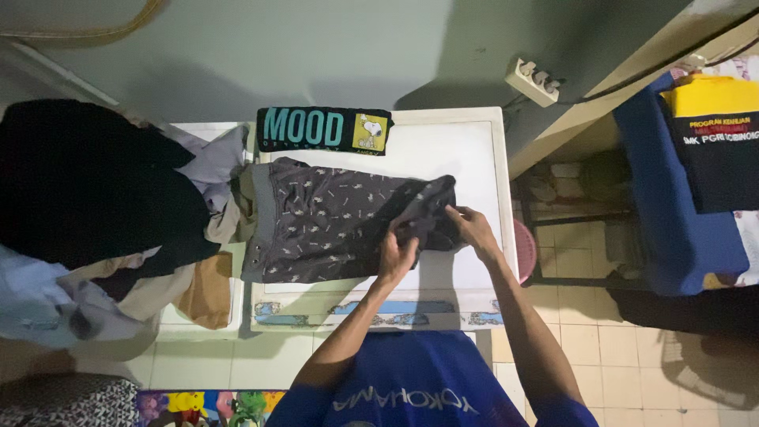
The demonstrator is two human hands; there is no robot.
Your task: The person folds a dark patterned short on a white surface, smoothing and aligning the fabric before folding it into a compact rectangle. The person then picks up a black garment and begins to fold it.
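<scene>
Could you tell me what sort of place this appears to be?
Probably a home laundry corner: a pile of unsorted clothes beside a small white table, a folded black garment on it, and both hands folding patterned grey shorts.

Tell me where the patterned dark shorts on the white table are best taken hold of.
Probably at the right end of the shorts, from the person's side. That end is already lifted and bunched off the table under the left hand and right hand, so it offers a fold to pinch; the left end lies flat.
</scene>
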